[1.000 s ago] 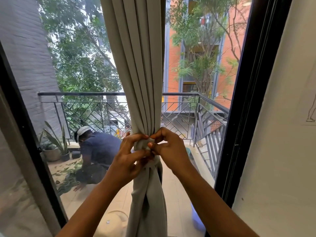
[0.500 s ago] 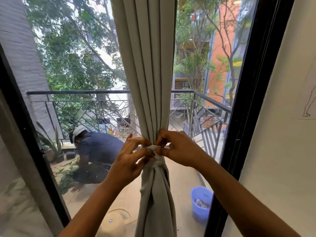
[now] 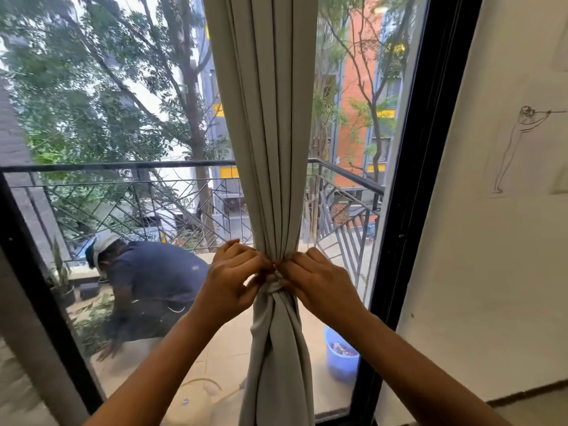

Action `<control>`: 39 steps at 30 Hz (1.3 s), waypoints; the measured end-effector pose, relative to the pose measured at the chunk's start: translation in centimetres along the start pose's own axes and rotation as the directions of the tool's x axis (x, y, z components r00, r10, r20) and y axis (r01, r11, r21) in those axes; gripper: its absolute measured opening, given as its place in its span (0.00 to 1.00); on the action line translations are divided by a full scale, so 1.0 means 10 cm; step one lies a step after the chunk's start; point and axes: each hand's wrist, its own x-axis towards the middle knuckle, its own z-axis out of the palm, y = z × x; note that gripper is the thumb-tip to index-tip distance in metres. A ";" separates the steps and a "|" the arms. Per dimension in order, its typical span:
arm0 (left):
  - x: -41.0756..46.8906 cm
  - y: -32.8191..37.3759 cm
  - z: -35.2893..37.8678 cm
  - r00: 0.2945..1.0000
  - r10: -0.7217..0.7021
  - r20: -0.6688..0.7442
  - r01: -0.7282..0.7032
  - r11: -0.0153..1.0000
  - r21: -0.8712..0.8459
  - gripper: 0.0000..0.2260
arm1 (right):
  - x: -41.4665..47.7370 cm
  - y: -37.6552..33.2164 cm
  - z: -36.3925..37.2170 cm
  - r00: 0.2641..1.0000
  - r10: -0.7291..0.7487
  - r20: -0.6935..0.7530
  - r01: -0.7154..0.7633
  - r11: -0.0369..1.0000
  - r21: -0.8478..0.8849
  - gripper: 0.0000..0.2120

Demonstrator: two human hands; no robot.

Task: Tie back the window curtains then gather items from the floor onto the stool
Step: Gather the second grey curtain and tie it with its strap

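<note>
While left hand (image 3: 233, 281) & right hand (image 3: 319, 284) each pinch the tie (image 3: 274, 282) cinching the gathered curtain (image 3: 270, 149), near & centre, tie-back step looks almost done; next prob needs a firm outward tug to lock it.

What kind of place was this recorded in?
Probably a room in an upper-floor flat: a tall black window frame looks onto a balcony railing, a grey curtain hangs at the glass, and a line drawing marks the white wall.
</note>
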 end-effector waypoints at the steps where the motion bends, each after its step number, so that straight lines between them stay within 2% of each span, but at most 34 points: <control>1: 0.01 -0.01 0.00 1.000 -0.004 0.005 0.004 1.000 -0.004 0.04 | -0.01 -0.03 0.01 0.999 0.037 -0.017 -0.036 0.999 0.012 0.12; 5: 0.04 -0.07 -0.03 0.998 -0.002 0.058 0.003 1.000 -0.013 0.06 | 0.02 -0.13 0.01 0.980 0.195 -0.050 -0.187 0.973 0.133 0.12; 9: 0.05 -0.15 -0.06 0.992 -0.101 0.077 0.105 0.993 -0.054 0.03 | 0.14 -0.14 -0.01 0.982 0.186 -0.013 -0.180 0.964 0.193 0.13; 11: 0.01 -0.16 -0.04 0.986 -0.152 0.075 0.157 0.985 -0.073 0.03 | 0.15 -0.16 0.03 0.976 0.203 -0.076 -0.187 0.965 0.182 0.13; 13: -0.03 -0.18 -0.02 0.975 -0.211 0.067 0.218 0.968 -0.124 0.01 | 0.06 -0.24 0.13 0.942 0.304 -0.141 -0.258 0.926 0.275 0.11; 15: -0.03 -0.19 -0.03 0.964 -0.255 0.074 0.264 0.948 -0.177 0.05 | -0.11 -0.38 0.27 0.868 0.461 -0.185 -0.349 0.831 0.433 0.05; 17: 0.01 -0.19 -0.03 0.963 -0.254 0.086 0.266 0.946 -0.187 0.06 | -0.27 -0.53 0.40 0.758 0.627 -0.182 -0.454 0.707 0.543 0.04; 20: 0.04 -0.17 0.01 0.964 -0.250 0.093 0.262 0.954 -0.149 0.03 | -0.37 -0.69 0.56 0.632 0.774 -0.043 -0.583 0.511 0.632 0.07; 22: 0.03 -0.17 0.05 0.963 -0.255 0.089 0.265 0.956 -0.127 0.03 | -0.35 -0.73 0.59 0.561 0.828 0.025 -0.592 0.379 0.711 0.10; 24: 0.03 -0.18 0.06 0.964 -0.253 0.084 0.262 0.958 -0.118 0.03 | -0.28 -0.74 0.59 0.517 0.854 0.053 -0.545 0.280 0.790 0.13; 29: 0.04 -0.22 0.08 0.960 -0.260 0.106 0.273 0.952 -0.141 0.03 | -0.14 -0.75 0.62 0.476 0.876 0.074 -0.467 0.181 0.865 0.13; 31: 0.03 -0.24 0.09 0.954 -0.280 0.111 0.295 0.942 -0.161 0.02 | -0.14 -0.80 0.72 0.485 0.871 0.073 -0.487 0.200 0.850 0.08; 32: 0.03 -0.24 0.09 0.952 -0.284 0.114 0.301 0.938 -0.175 0.02 | -0.15 -0.85 0.79 0.508 0.859 0.064 -0.521 0.247 0.817 0.08; 35: 0.04 -0.23 0.08 0.950 -0.279 0.138 0.302 0.934 -0.191 0.04 | -0.27 -0.97 1.05 0.611 0.785 0.108 -0.640 0.408 0.651 0.21; 37: 0.02 -0.25 0.07 0.950 -0.280 0.137 0.302 0.935 -0.187 0.04 | -0.33 -1.02 1.08 0.608 0.785 0.116 -0.659 0.418 0.625 0.20; 39: 0.00 -0.30 0.05 0.950 -0.286 0.123 0.306 0.931 -0.199 0.03 | -0.33 -0.99 1.01 0.597 0.800 0.060 -0.614 0.408 0.676 0.14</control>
